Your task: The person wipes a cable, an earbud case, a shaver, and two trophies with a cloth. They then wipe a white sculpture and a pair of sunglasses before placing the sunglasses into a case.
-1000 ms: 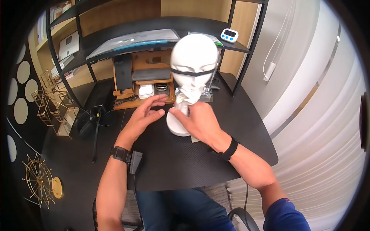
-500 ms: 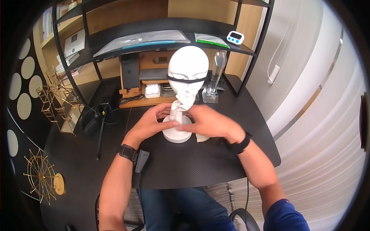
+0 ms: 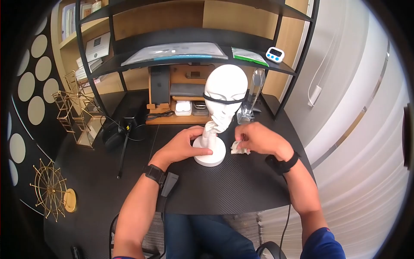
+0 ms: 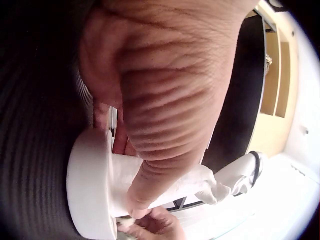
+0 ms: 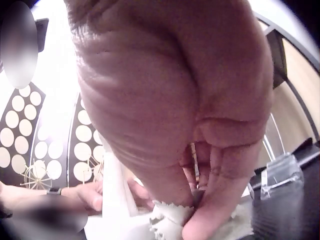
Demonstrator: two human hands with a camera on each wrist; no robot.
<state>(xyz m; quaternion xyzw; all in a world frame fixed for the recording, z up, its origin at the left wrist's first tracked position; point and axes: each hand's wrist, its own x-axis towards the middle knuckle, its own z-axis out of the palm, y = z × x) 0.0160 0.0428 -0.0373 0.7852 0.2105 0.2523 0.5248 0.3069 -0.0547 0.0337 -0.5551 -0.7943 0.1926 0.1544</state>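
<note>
A white mannequin head (image 3: 227, 84) with a black band (image 3: 224, 102) across its face stands upright on the desk. Its neck is sculpted like a hand and rises from a round white base (image 3: 210, 159). My left hand (image 3: 182, 144) grips the stem just above this base, and the left wrist view shows the thumb (image 4: 155, 182) across its near side. To the right of the base, my right hand (image 3: 264, 139) pinches a pale cloth (image 3: 238, 149). Zigzag edges show on the cloth in the right wrist view, bunched between thumb and fingers.
Behind the head stands a clear trophy (image 3: 245, 115). A wooden organizer (image 3: 161, 120) sits at the back under a black shelf holding a white timer (image 3: 274, 55). Gold wire ornaments, including a small Ferris wheel (image 3: 53, 190), and a black cable (image 3: 123, 155) occupy the left side.
My left hand, at first apart from the stem, has closed round it. My right hand has left the stem, moved right and taken hold of the cloth lying on the desk.
</note>
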